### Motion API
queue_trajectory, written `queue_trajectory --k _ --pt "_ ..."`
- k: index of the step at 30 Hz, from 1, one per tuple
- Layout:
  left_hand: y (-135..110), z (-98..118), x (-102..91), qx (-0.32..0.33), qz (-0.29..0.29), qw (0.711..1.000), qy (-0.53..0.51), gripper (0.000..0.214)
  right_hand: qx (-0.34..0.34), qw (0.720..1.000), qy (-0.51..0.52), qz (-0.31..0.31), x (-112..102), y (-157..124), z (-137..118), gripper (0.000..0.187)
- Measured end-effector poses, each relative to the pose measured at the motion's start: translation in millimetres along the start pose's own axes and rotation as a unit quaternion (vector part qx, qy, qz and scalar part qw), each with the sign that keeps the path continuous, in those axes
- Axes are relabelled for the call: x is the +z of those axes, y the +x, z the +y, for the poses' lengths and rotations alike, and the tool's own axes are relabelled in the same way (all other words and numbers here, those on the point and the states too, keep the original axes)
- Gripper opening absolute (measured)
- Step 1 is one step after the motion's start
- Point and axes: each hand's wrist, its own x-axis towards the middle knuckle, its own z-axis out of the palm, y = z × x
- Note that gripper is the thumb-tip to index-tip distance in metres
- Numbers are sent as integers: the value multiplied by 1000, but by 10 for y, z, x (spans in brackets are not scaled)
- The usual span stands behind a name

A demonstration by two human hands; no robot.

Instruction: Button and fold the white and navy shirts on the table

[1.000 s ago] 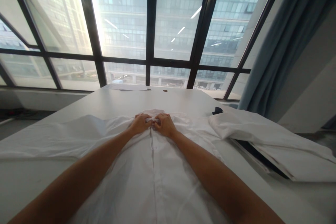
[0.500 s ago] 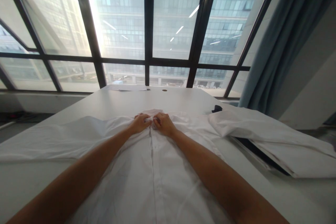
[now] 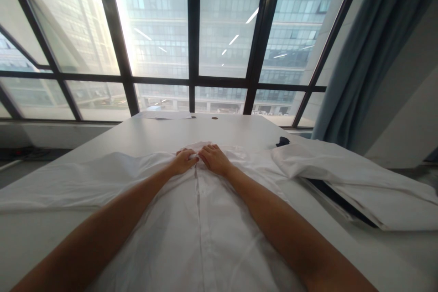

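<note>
A white shirt [image 3: 178,237] lies spread on the white table, its collar at the far end and its front placket [image 3: 202,219] running down the middle toward me. At the collar, my left hand [image 3: 185,161] pinches the left edge of the cloth between thumb and fingers. My right hand [image 3: 214,159] is closed on the right edge of the collar, right beside the left one. Its fingers curl over the cloth, so the fingertips are partly hidden. One sleeve [image 3: 85,178] stretches out to the left; the other sleeve reaches right over a dark-edged flat object.
The white table [image 3: 164,132] extends to a window wall. Papers [image 3: 166,114] and a round brown cable-hole cover [image 3: 214,118] are at its far end. A small black object [image 3: 283,141] sits by the right sleeve. A blue-grey curtain [image 3: 356,64] hangs at the right.
My right hand has turned slightly, its back more upward and its fingers further over the collar edge. My left hand stays almost in place; the shirt has barely moved.
</note>
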Motion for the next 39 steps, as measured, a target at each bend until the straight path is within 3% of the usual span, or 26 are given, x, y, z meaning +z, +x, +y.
queue_trajectory --k 6,12,25,30,35,39 --pt "-3 -34 39 27 35 999 -14 16 20 999 -6 -31 -23 9 -33 27" --pt "-40 61 2 65 65 996 14 13 84 995 39 -38 18 11 -38 23" --pt "-110 184 -77 116 67 991 26 15 144 979 140 -35 193 29 49 24" --pt "-97 145 -77 111 57 992 27 17 158 970 181 -26 209 45 66 24" --pt "-51 19 -1 52 52 997 14 17 165 959 230 -13 197 22 72 17" --pt "-35 -21 28 40 39 998 23 11 121 968 218 9 172 -19 63 11"
